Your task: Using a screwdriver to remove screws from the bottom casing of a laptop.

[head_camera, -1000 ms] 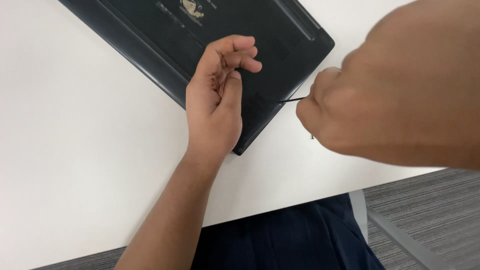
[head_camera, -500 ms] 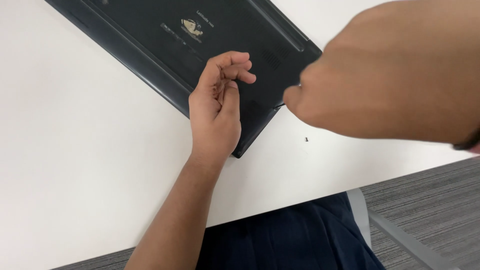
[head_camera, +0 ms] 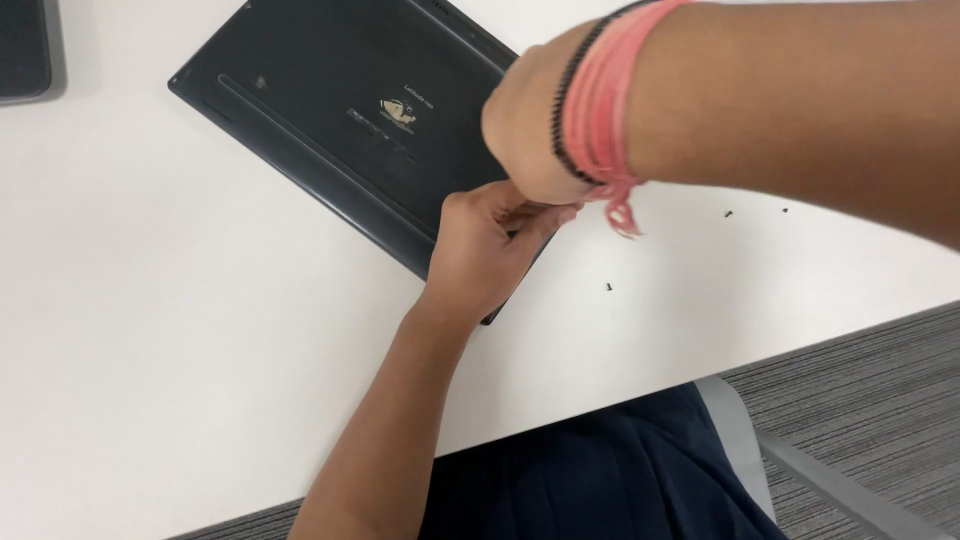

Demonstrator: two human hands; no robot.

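While the left hand (head_camera: 478, 250) rests loosely curled on the laptop base's (head_camera: 340, 120) near corner, the right hand (head_camera: 525, 130) hovers just above it, grip unclear.

White table (head_camera: 180, 330) filling most of the frame, dark laptop (head_camera: 340, 130) lying underside up at upper centre, three tiny black screws (head_camera: 608, 287) at right, grey device (head_camera: 22, 50) at upper left corner

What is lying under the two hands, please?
The left hand and right hand cover the dark laptop base, near its corner. The corner itself and anything pinched are hidden.
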